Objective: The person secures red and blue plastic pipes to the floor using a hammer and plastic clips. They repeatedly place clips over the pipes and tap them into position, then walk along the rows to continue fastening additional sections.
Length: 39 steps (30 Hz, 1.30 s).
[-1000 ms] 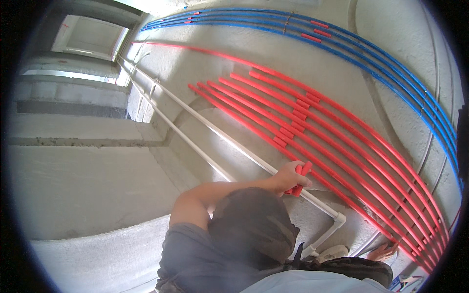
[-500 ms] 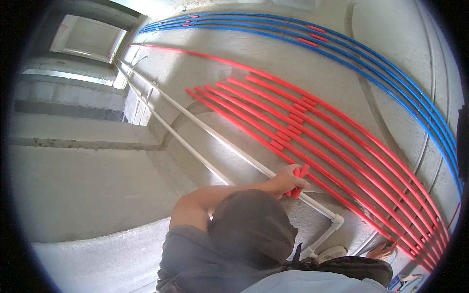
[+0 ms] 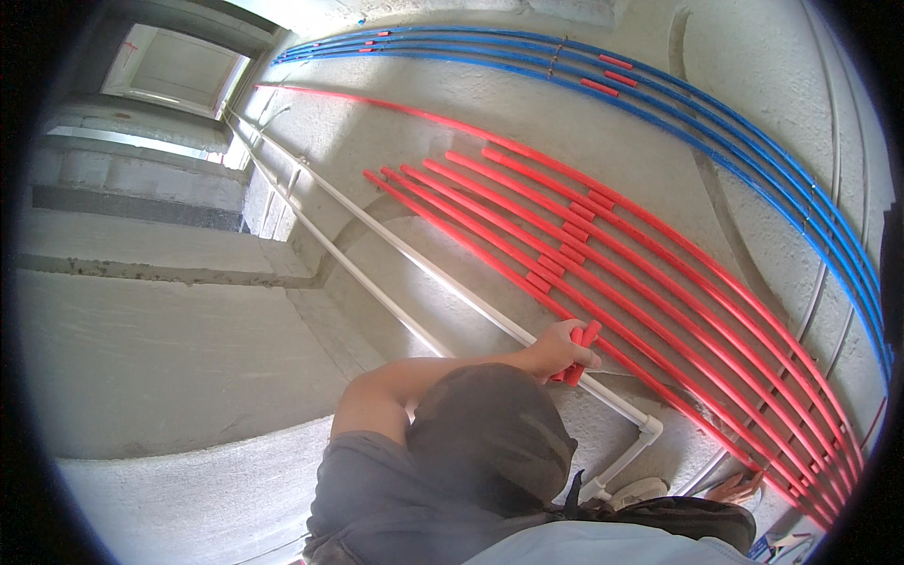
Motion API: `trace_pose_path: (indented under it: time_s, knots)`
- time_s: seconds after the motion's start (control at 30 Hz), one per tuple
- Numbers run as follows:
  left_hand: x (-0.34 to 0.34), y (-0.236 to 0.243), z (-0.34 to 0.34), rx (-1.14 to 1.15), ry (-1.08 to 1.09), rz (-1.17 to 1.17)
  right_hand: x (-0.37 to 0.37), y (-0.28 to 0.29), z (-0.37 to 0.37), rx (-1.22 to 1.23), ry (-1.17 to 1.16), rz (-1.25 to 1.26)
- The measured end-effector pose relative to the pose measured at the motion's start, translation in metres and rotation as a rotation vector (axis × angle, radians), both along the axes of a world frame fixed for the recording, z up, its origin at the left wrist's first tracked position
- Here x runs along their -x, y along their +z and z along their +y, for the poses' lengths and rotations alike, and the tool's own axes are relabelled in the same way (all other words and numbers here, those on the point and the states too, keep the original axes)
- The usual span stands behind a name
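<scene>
My left hand (image 3: pixel 563 348), at the centre, is closed around several short red pipe pieces (image 3: pixel 586 334). It is above a white pipe (image 3: pixel 490 313), just left of the nearest long red pipe (image 3: pixel 659 384). At the lower right, my right hand (image 3: pixel 734 488) is at that red pipe, and its fingers appear closed around it. Part of that hand is hidden behind my dark-clothed knee (image 3: pixel 687 518). Several long red pipes run side by side and bend to the right. Short red pieces (image 3: pixel 572 233) sit in a slanting row between them.
Several blue pipes (image 3: pixel 659 80) run along the far side, with small red pieces among them. The white pipe turns at an elbow (image 3: pixel 650 426) near my shoe (image 3: pixel 640 490). Bare concrete (image 3: pixel 169 367) lies to the left, and a light-coloured opening (image 3: pixel 174 71) is at the upper left.
The view has shifted very slightly. Both hands keep nearly the same places, and the left still holds the short red pieces.
</scene>
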<state>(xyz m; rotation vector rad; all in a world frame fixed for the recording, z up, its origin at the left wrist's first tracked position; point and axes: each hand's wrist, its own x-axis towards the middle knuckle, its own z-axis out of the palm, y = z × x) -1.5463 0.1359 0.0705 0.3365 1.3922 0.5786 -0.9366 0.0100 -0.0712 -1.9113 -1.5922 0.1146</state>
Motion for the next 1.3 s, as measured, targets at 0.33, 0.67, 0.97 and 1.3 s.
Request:
trace_pose_path:
  time_s: [0.33,0.67,0.97,1.3]
  knots:
    - [0.002,-0.006,-0.002,-0.017,-0.023,0.035,-0.002,-0.001,0.0,0.008,0.005,0.013]
    - [0.001,-0.007,-0.002,-0.032,-0.019,0.039,-0.001,0.002,0.0,0.017,0.009,0.025]
    - [0.002,-0.009,-0.005,-0.058,-0.015,0.051,-0.001,0.004,0.001,0.028,0.017,0.039]
    - [0.004,-0.001,-0.006,-0.057,0.02,0.077,-0.006,0.002,-0.002,0.049,0.003,0.013]
